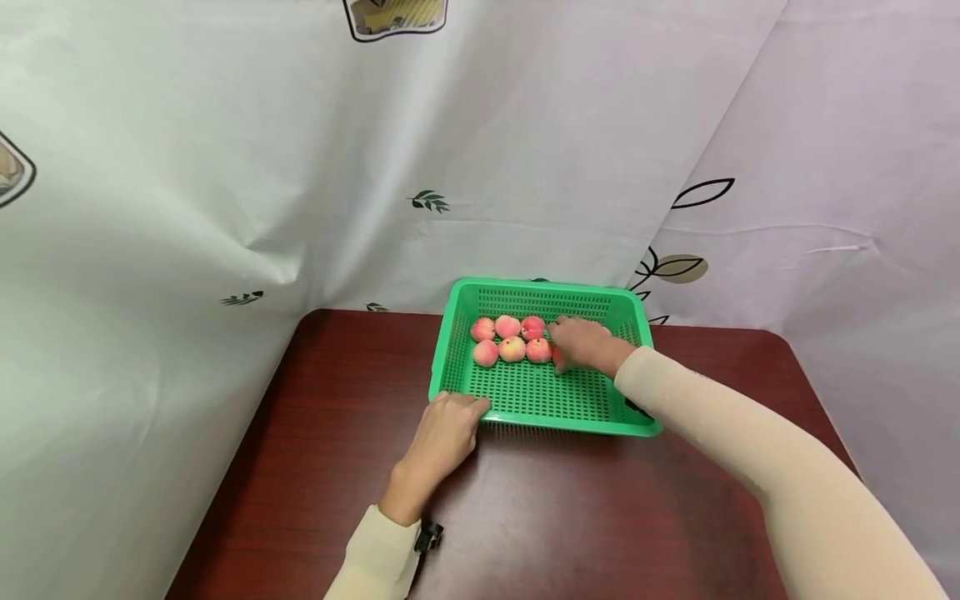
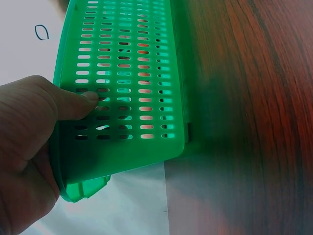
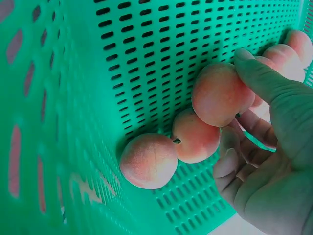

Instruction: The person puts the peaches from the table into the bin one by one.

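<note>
A green perforated plastic basket (image 1: 555, 422) holds several red-and-yellow peaches (image 1: 512, 349) in two rows. My left hand (image 1: 447, 429) grips its near left corner; in the left wrist view the thumb (image 2: 76, 104) lies on the outside of the basket wall (image 2: 112, 156), with the other fingers hidden behind the rim. Reaching inside toward the right, my right hand (image 1: 588, 343) holds a peach (image 3: 220, 95) between the thumb and curled fingers. Two more peaches, one by the end wall (image 3: 149, 161) and one beside it (image 3: 195, 137), lie just past that hand.
The basket stands at the back of a dark red wooden table (image 1: 337, 467). Behind and beside it hangs a pale sheet (image 1: 540, 167) with printed leaves. Bare basket floor (image 1: 525, 392) shows in front of the peaches.
</note>
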A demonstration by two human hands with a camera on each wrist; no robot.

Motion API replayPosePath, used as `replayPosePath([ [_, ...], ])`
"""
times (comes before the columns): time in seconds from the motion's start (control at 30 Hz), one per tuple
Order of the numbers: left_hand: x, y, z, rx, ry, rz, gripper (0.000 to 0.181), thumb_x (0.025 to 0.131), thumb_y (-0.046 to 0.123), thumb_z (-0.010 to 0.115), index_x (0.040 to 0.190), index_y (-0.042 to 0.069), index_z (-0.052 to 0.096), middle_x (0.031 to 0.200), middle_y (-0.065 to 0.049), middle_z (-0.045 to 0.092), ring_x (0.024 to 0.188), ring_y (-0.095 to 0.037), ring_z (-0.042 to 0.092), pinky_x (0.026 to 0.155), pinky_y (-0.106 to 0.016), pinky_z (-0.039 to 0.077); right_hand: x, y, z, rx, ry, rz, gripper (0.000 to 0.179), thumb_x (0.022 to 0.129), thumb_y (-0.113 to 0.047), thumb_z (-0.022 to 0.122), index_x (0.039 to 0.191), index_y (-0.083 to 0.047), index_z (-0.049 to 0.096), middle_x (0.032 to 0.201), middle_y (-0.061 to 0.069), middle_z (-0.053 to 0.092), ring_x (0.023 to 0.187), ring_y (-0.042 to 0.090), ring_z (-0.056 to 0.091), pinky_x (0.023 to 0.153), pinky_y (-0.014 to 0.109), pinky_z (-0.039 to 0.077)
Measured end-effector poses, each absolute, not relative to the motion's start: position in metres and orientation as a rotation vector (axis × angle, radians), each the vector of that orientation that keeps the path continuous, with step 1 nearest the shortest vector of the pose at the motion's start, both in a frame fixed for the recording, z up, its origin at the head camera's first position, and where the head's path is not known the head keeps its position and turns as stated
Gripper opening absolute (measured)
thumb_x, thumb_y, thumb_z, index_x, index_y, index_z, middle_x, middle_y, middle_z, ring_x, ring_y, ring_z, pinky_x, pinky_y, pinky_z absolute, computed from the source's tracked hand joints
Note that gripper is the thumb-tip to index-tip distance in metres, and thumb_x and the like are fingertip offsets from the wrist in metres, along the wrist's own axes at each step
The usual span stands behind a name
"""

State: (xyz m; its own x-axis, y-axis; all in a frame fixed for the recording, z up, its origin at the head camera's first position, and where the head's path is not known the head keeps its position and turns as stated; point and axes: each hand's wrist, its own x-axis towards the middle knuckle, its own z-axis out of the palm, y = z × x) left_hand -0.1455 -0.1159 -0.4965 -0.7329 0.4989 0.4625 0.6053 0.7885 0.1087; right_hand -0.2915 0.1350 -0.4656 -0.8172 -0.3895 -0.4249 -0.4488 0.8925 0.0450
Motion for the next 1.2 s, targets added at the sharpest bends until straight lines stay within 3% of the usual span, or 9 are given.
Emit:
replayPosePath([
  [0.13, -0.145, -0.116, -0.496, -0.825, -2.598, -0.341, 0.045, 0.079, -0.017, 0.059, 0.065, 0.019, 0.034, 0.059, 0.008, 0.018, 0.052, -0.01, 0.026, 0.06, -0.026, 0.019, -0.29, 0.137, -0.46, -0.603, 2.651, 0.161, 0.083, 0.087, -0.04, 0.083, 0.151, -0.004, 0.046, 0.152, 0.022, 0.048, 0.133, 0.037, 0.055, 0.094, 0.049, 0.056],
  [0.33, -0.144, -0.117, -0.496, -0.818, -2.631, -0.348, 0.045, 0.081, -0.016, 0.059, 0.066, 0.018, 0.035, 0.058, 0.008, 0.02, 0.052, -0.01, 0.031, 0.06, -0.026, 0.022, -0.291, 0.147, -0.439, -0.611, 2.685, 0.013, 0.063, 0.088, -0.039, 0.082, 0.134, -0.005, 0.056, 0.13, 0.016, 0.058, 0.109, 0.029, 0.063, 0.085, 0.044, 0.056],
  [0.7, -0.144, -0.12, -0.494, -0.805, -2.615, -0.361, 0.048, 0.082, -0.017, 0.059, 0.067, 0.019, 0.03, 0.063, 0.009, 0.014, 0.055, -0.01, 0.025, 0.062, -0.026, 0.019, -0.288, 0.162, -0.421, -0.58, 2.48, 0.102, 0.04, 0.09, -0.022, 0.081, 0.124, -0.01, 0.064, 0.112, 0.008, 0.065, 0.092, 0.021, 0.057, 0.072, 0.035, 0.047],
  [0.83, -0.146, -0.119, -0.495, -0.811, -2.65, -0.347, 0.045, 0.084, -0.015, 0.058, 0.067, 0.018, 0.033, 0.06, 0.007, 0.02, 0.054, -0.012, 0.034, 0.061, -0.027, 0.022, -0.279, 0.163, -0.426, -0.538, 2.372, 0.25, 0.029, 0.088, -0.021, 0.082, 0.11, -0.012, 0.065, 0.103, 0.006, 0.061, 0.084, 0.02, 0.05, 0.071, 0.034, 0.043],
  [0.97, -0.146, -0.118, -0.496, -0.811, -2.635, -0.346, 0.046, 0.083, -0.016, 0.058, 0.067, 0.019, 0.031, 0.061, 0.007, 0.018, 0.054, -0.012, 0.032, 0.061, -0.027, 0.021, -0.27, 0.163, -0.433, -0.565, 2.339, 0.308, 0.023, 0.089, -0.024, 0.082, 0.098, -0.016, 0.062, 0.091, 0.002, 0.059, 0.079, 0.018, 0.049, 0.069, 0.034, 0.041],
  [1.2, -0.146, -0.116, -0.495, -0.816, -2.622, -0.362, 0.047, 0.083, -0.016, 0.058, 0.067, 0.019, 0.03, 0.061, 0.008, 0.017, 0.054, -0.011, 0.027, 0.061, -0.027, 0.02, -0.262, 0.162, -0.444, -0.608, 2.321, 0.213, 0.02, 0.092, -0.018, 0.078, 0.105, -0.017, 0.062, 0.08, 0.0, 0.05, 0.073, 0.016, 0.044, 0.067, 0.034, 0.037],
])
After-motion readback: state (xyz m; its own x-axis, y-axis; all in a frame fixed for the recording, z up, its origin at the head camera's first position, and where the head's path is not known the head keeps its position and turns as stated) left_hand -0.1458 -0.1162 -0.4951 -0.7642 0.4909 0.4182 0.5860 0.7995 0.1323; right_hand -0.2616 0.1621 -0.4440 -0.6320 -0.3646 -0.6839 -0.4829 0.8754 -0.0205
